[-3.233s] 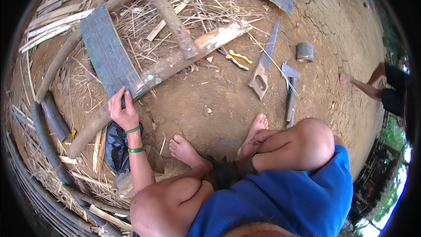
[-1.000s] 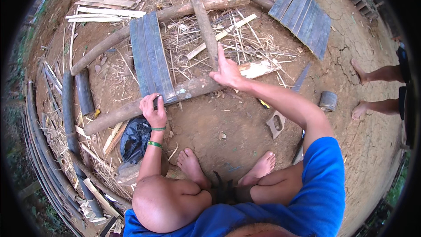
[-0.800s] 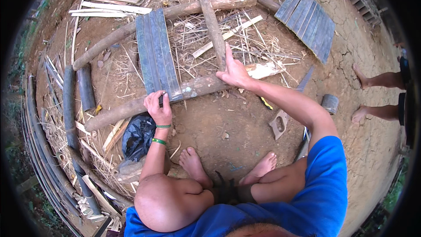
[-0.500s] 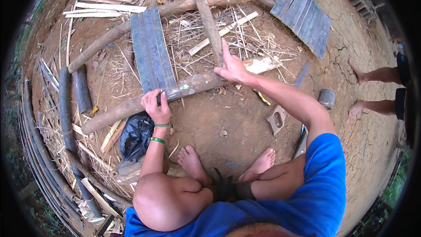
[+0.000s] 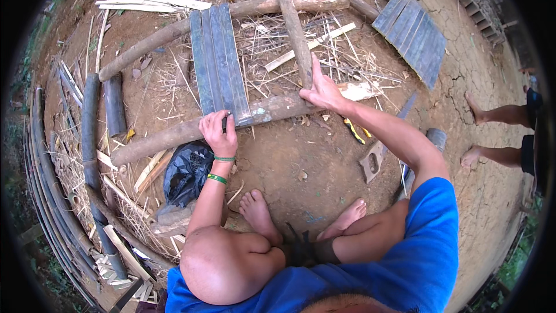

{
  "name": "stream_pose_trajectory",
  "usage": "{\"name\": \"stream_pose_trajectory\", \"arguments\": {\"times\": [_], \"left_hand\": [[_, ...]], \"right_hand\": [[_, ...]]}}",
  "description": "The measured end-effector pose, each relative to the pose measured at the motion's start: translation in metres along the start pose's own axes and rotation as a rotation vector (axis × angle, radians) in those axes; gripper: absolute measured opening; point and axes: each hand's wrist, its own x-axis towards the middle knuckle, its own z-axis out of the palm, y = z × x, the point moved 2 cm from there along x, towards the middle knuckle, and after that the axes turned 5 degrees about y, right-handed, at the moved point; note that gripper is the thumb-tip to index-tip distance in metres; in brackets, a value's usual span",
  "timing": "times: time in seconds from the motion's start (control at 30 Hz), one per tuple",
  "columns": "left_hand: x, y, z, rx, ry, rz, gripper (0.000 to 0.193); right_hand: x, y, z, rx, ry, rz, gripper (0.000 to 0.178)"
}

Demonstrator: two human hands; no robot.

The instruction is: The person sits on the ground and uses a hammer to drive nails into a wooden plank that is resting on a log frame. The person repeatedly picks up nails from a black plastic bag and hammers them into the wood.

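My left hand (image 5: 219,130) is closed at the near end of a dark split-bamboo panel (image 5: 215,61), its fingers curled on a small dark object (image 5: 225,120) whose kind I cannot make out. That panel lies across two round logs, the near log (image 5: 168,135) and the far log (image 5: 145,44). A short wooden pole (image 5: 296,37) also bridges the logs, to the right of the panel. My right hand (image 5: 325,94) grips the pole's near end where it meets the near log, one finger stretched along its side; the other fingers are partly hidden.
A handsaw (image 5: 372,162) and yellow-black pliers (image 5: 353,131) lie on the ground to the right. Another bamboo panel (image 5: 410,36) lies far right, near a bystander's legs (image 5: 501,156). A black plastic bag (image 5: 186,174) sits beside my left forearm. Bamboo poles (image 5: 91,139) line the left.
The whole view has shifted, so the logs and panels appear a little farther right. Both hands keep their places on the panel end and the pole.
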Motion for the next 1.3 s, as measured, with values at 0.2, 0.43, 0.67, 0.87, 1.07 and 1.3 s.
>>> {"name": "stream_pose_trajectory", "arguments": {"times": [0.2, 0.43, 0.67, 0.87, 1.07, 1.3], "left_hand": [[0.004, -0.003, -0.016, -0.005, -0.041, -0.114, 0.012], [0.055, -0.148, -0.122, 0.156, 0.398, -0.482, 0.021], [-0.008, -0.415, -0.319, 0.259, 0.567, -0.996, 0.036], [-0.008, -0.379, -0.204, 0.482, 0.693, -1.203, 0.038], [0.008, -0.349, -0.195, 0.474, 0.654, -1.151, 0.035], [0.009, -0.353, -0.217, 0.574, 0.648, -1.156, 0.032]], "right_hand": [[0.002, 0.037, -0.01, -0.06, -0.033, -0.177, 0.096], [-0.027, 0.085, -0.032, -0.507, 0.078, -0.487, 0.078], [-0.025, 0.071, -0.038, -0.732, 0.048, -0.557, 0.092], [-0.035, 0.087, -0.052, -0.735, -0.035, -0.453, 0.082], [-0.037, 0.093, -0.06, -0.676, -0.007, -0.466, 0.08], [-0.03, 0.075, -0.056, -0.671, -0.003, -0.474, 0.076]]}}
